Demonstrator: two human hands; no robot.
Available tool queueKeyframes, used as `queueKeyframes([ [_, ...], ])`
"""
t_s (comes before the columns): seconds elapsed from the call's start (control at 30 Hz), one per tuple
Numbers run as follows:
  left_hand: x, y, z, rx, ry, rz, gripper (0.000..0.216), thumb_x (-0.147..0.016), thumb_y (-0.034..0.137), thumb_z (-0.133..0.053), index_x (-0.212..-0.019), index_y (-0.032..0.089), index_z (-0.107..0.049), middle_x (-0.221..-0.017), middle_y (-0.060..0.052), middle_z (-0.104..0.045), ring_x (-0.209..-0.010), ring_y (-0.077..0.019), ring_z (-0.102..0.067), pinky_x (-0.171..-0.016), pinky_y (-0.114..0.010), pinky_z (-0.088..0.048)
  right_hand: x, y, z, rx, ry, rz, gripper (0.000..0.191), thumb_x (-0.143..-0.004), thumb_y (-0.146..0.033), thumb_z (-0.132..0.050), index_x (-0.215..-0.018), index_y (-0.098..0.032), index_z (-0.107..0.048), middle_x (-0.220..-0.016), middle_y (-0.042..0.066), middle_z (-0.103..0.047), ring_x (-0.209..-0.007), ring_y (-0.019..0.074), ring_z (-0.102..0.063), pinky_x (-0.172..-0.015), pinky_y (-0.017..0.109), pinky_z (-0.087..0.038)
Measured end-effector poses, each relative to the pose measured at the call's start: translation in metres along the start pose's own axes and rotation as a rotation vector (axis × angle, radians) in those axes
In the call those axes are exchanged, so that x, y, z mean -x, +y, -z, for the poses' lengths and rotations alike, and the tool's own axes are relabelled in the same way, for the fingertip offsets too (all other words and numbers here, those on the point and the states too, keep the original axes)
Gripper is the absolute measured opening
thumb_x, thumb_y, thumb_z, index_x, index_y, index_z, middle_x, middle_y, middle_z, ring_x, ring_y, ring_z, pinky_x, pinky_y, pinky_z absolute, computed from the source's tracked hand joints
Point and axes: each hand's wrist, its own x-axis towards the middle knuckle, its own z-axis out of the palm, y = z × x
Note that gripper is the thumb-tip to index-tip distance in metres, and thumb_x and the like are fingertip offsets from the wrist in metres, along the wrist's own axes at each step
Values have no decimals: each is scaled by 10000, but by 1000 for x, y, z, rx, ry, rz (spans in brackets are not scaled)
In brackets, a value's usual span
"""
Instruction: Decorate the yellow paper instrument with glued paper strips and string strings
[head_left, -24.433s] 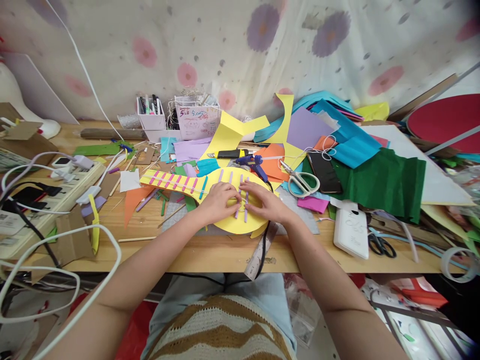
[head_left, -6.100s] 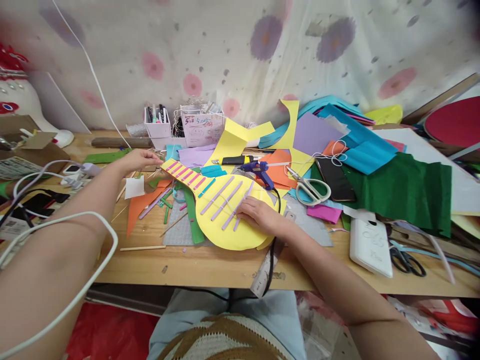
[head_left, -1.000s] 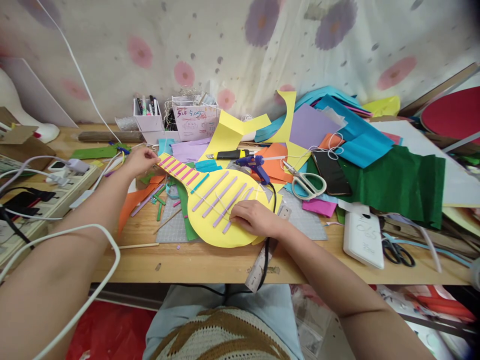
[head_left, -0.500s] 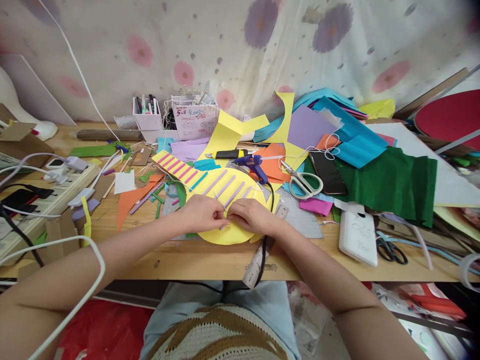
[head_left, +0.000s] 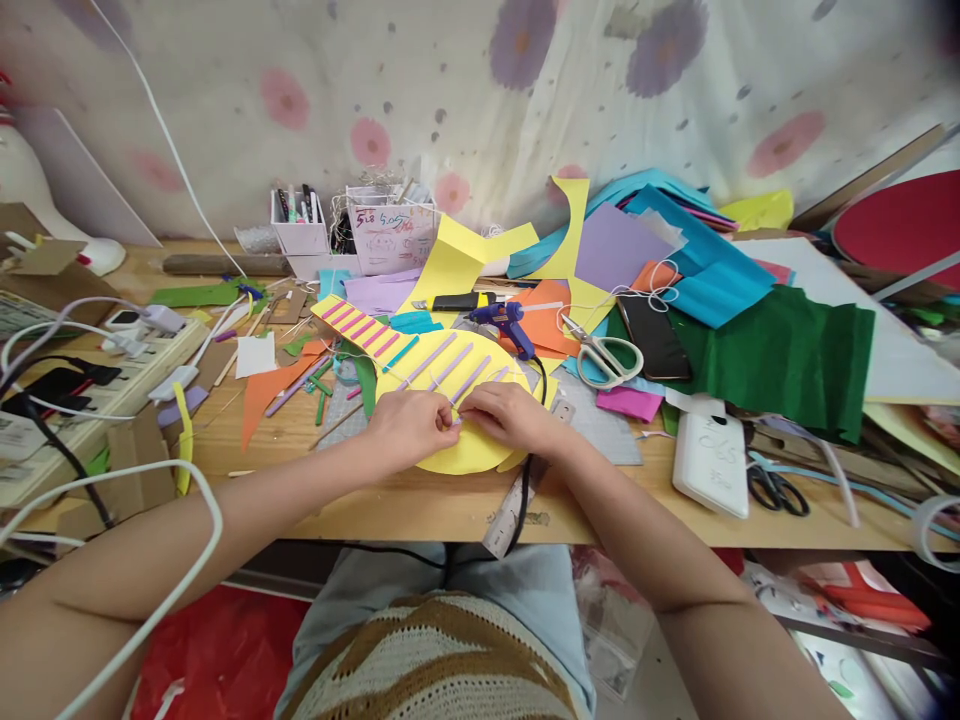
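Pinching lilac strip (head_left: 455, 424) between both hands, left hand (head_left: 409, 428) meeting right hand (head_left: 504, 416) over yellow paper guitar (head_left: 450, 380).

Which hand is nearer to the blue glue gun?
Right. The right hand lies just below the blue glue gun; the left hand lies further left.

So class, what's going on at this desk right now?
A person works on a yellow paper guitar lying flat on the wooden desk. The left hand and right hand meet on its round body, pinching at the lower end of a purple strip. A blue glue gun and scissors lie just behind.
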Motion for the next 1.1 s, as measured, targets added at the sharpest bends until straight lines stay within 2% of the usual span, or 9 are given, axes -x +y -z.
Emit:
queueKeyframes([
  [0.1, -3, -3, 4, 118, -7, 33, 153, -680, 341, -567, -703, 211, -645, -737, -17, -690, -693, -189, -614, -575, -266, -380, 1, 2, 3, -4, 31, -6, 178, -865, -130, -430, -916, -166, -596, -871, 66, -676, -795, 160, -597, -700, 266, -416],
  [0.3, -17, -11, 5, 558, -251, 47, 64, -626, 211, -558, -643, 169, -603, -625, -9, -644, -499, -120, -555, -466, -223, -414, -2, 2, 6, 48, 80, 13, 186, -879, -139, -417, -853, -162, -599, -802, 59, -666, -735, 155, -580, -659, 262, -404],
  [0.47, -21, -14, 10, 717, -236, 98, 74, -595, 143, -601, -638, 161, -542, -477, 27, -543, -427, -90, -507, -449, -203, -426, 0, 5, 12, 97, 100, -24, 186, -909, -222, -435, -941, -170, -610, -835, 67, -673, -758, 162, -588, -670, 276, -401],
  [0.7, -18, -6, 20, 779, -328, 158, 114, -669, 220, -621, -608, 136, -576, -565, -8, -608, -445, -76, -526, -491, -210, -492, -1, 6, 13, 128, 129, 42, 187, -915, -196, -421, -892, -167, -604, -803, 57, -673, -743, 158, -579, -662, 274, -404],
  [0.93, -21, 0, 16, 782, -300, 145, 136, -684, 191, -638, -609, 131, -542, -563, -8, -602, -424, -65, -515, -449, -188, -468, -3, 4, 12, 121, 96, 47, 207, -925, -204, -396, -906, -167, -599, -836, 71, -673, -769, 165, -585, -700, 290, -421],
  [1.1, -22, 1, 18, 825, -289, 174, 208, -716, 274, -657, -811, 149, -521, -603, 3, -620, -431, -89, -536, -459, -229, -478, -3, 5, 12, 129, 105, 38, 200, -922, -192, -399, -901, -170, -597, -829, 67, -671, -771, 164, -581, -696, 287, -417],
])
